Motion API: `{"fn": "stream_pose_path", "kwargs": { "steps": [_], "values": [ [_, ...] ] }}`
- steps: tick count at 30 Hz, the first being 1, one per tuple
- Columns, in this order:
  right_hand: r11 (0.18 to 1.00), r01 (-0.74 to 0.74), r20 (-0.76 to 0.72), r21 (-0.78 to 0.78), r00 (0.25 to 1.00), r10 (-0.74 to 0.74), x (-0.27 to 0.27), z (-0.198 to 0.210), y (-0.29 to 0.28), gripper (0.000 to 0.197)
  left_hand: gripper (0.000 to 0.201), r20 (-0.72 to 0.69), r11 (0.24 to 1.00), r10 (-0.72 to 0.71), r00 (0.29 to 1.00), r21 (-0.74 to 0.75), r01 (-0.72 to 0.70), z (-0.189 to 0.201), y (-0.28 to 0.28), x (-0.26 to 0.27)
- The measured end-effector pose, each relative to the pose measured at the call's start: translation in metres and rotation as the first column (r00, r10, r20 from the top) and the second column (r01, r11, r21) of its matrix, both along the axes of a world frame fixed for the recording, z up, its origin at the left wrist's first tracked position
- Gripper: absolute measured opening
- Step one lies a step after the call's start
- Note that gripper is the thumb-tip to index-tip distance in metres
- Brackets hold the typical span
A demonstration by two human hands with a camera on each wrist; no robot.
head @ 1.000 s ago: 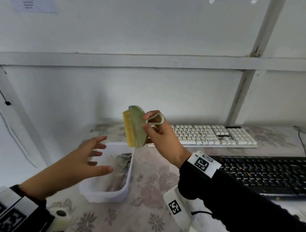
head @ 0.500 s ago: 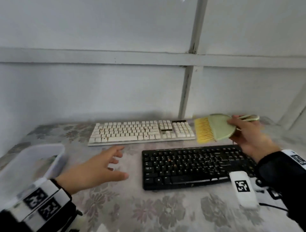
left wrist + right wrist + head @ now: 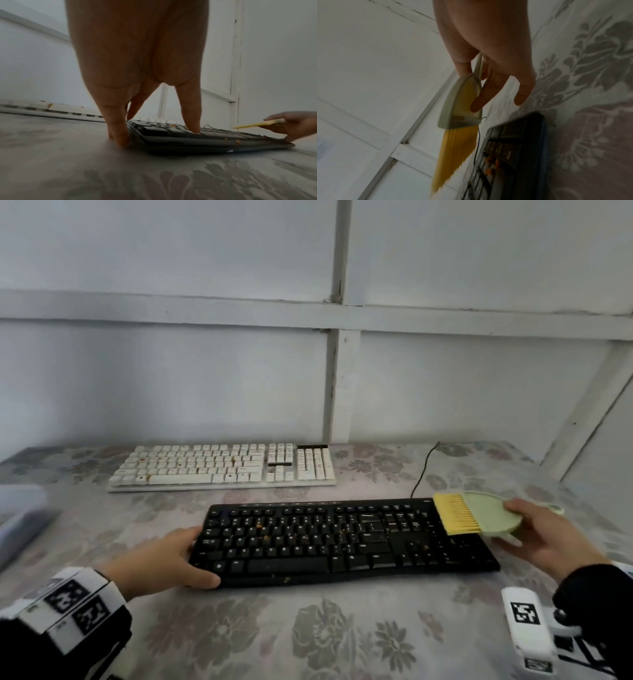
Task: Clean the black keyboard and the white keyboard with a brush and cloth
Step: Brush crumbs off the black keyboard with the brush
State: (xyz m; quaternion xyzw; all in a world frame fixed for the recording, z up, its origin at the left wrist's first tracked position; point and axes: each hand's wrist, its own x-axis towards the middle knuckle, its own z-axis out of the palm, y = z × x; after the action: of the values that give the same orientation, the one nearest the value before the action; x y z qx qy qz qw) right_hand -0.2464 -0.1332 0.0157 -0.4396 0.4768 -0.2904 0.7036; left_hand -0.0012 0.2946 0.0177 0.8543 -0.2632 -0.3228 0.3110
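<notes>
My right fingers [image 3: 481,100] are laid along the pale green plastic back of the hand brush [image 3: 486,517], with the thumb on its other face and the looped handle running up into the palm; my right hand [image 3: 544,537] thus grips the brush near the handle; the little finger stands apart and touches nothing. The yellow bristles [image 3: 453,152] point toward my left and hang over the right end of the black full-size keyboard [image 3: 342,537]; the left wrist view shows a gap between bristles and keys.

My left fingers [image 3: 118,129] are straight and spread; their tips rest on the cloth against the left edge of the black keyboard, and the thumb [image 3: 190,119] presses down on keys at the front left corner; my left hand [image 3: 164,559] braces the keyboard without curling round it.

The black keyboard lies flat on the grey floral tablecloth [image 3: 308,638], long side toward me; orange-brown crumbs [image 3: 265,537] are scattered over its keys and front edge. The white keyboard with stained keys [image 3: 222,467] lies behind it, apart, parallel, near the white panelled wall [image 3: 171,378]. A thin black cable [image 3: 423,470] runs from the black keyboard's rear right corner toward the wall. A translucent plastic container [image 3: 20,515] sits blurred at the far left edge; its contents cannot be made out.
</notes>
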Motion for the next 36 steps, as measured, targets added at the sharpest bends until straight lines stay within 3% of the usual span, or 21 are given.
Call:
{"fn": "stream_pose_path", "kwargs": {
  "steps": [2, 5, 9, 13, 19, 29, 36],
  "values": [
    [0.998, -0.054, 0.026, 0.043, 0.998, 0.053, -0.001, -0.003, -0.001, 0.007, 0.094, -0.017, 0.997, 0.072, 0.997, -0.029, -0.073, -0.005, -0.005, -0.001],
    [0.992, -0.109, 0.044, 0.059, 0.993, 0.106, -0.002, -0.005, 0.001, 0.002, 0.079, -0.044, 0.981, 0.184, 0.982, -0.046, -0.186, -0.008, -0.011, -0.002],
    [0.983, -0.170, 0.087, 0.072, 0.983, 0.164, -0.003, -0.006, 0.005, 0.004, 0.071, -0.106, 0.971, 0.239, 0.965, 0.011, -0.240, -0.009, -0.013, 0.002],
    [0.982, -0.166, 0.123, 0.090, 0.980, 0.155, -0.006, -0.004, 0.007, 0.006, 0.089, -0.182, 0.968, 0.252, 0.950, 0.043, -0.248, -0.010, -0.011, 0.004],
    [0.981, -0.166, 0.127, 0.101, 0.980, 0.153, 0.000, -0.003, 0.008, 0.016, 0.112, -0.219, 0.963, 0.251, 0.943, -0.042, -0.266, -0.016, -0.008, 0.008],
    [0.985, -0.165, 0.110, 0.046, 0.981, 0.159, 0.006, -0.007, 0.002, 0.018, 0.097, -0.392, 0.908, 0.252, 0.885, -0.221, -0.356, -0.025, -0.001, 0.015],
    [0.982, -0.186, 0.148, 0.039, 0.973, 0.178, 0.008, -0.007, 0.001, 0.017, 0.117, -0.308, 0.925, 0.230, 0.923, -0.225, -0.305, -0.026, 0.005, 0.017]
  ]
}}
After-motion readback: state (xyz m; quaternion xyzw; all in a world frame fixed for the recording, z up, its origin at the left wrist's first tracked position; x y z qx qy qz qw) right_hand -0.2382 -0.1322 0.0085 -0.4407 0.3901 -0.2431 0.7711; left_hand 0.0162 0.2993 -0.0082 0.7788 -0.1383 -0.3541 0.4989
